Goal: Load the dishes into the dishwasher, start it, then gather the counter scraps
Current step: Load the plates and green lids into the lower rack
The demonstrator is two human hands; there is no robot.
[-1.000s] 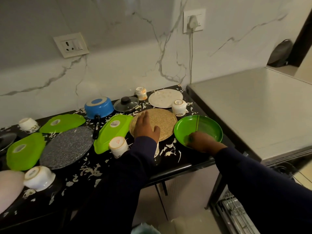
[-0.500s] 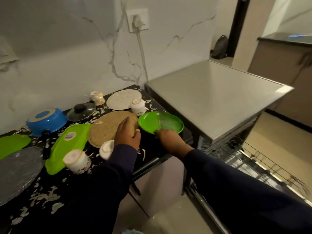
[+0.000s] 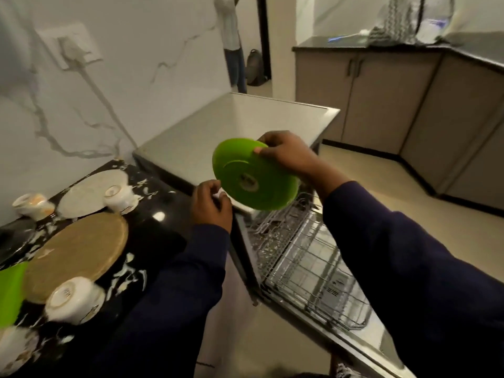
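Green plate point(image 3: 255, 177) is sitting tilted in the right hand point(image 3: 289, 154), thumb and curled fingers pinching its upper rim, underside facing the camera. It is hanging over the pulled-out rack point(image 3: 305, 257), near the steel top's point(image 3: 218, 132) front edge. Left hand point(image 3: 210, 205) is hovering just beside the plate's lower rim, fingers loosely curled, holding nothing. Cups and scraps are lying on the black counter point(image 3: 152, 222)

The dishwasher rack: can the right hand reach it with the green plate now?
Probably yes: the right hand holds the green plate directly above the pulled-out rack, with nothing between them.
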